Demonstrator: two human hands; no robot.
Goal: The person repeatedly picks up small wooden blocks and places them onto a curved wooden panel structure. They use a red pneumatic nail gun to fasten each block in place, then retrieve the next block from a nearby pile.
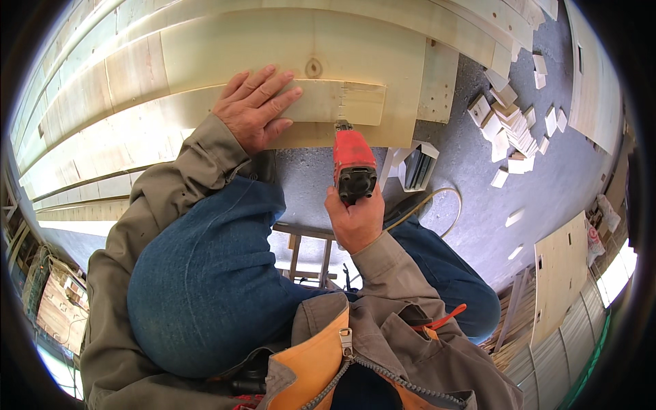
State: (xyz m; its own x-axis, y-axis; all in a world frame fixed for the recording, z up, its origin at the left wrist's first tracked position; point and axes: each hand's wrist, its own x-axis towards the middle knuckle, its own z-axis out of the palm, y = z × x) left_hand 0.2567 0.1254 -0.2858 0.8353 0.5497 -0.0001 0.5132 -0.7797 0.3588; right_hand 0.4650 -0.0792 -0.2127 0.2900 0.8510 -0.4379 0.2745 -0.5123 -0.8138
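My right hand (359,222) is wrapped round the handle of a red and black nail gun (355,156). The gun's nose touches the near edge of a narrow pale board (318,101), by a jagged joint line near its right end. That board lies on a wider pale panel (273,44) with a dark knot. Flat on the narrow board, with fingers stretched to the right, rests my left hand (256,113), to the left of the gun. Whether a fastener is going in does not show.
More long boards (130,137) curve away at the left. A small open box (418,167) holding dark strips sits right of the gun, near a yellowish hose (459,205). Loose wood blocks (512,133) are scattered on the grey floor (471,164). A plywood panel (560,273) stands at right.
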